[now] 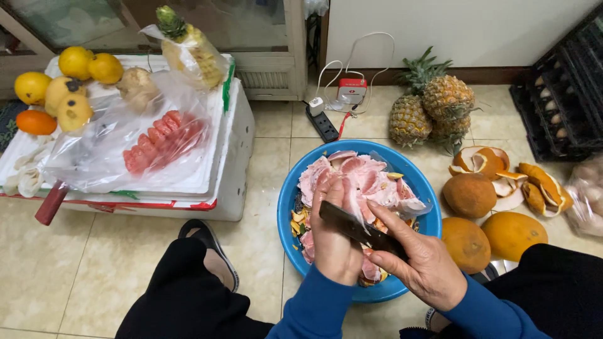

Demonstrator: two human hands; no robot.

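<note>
A knife [358, 230] is gripped in the right hand [422, 258], its blade laid against a pink fruit piece [344, 194] that is held in the left hand [335, 242]. Both are kept over a blue bowl [422, 188] of peel on the floor, with three whole fruits [468, 195] lying just to its right

Basin [301, 188] between foam box [232, 144] and pineapples [433, 103].

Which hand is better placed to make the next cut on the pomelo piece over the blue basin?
Probably the right hand: it already grips the knife, blade lying against the pomelo piece. The left hand holds that piece over the blue basin.
</note>
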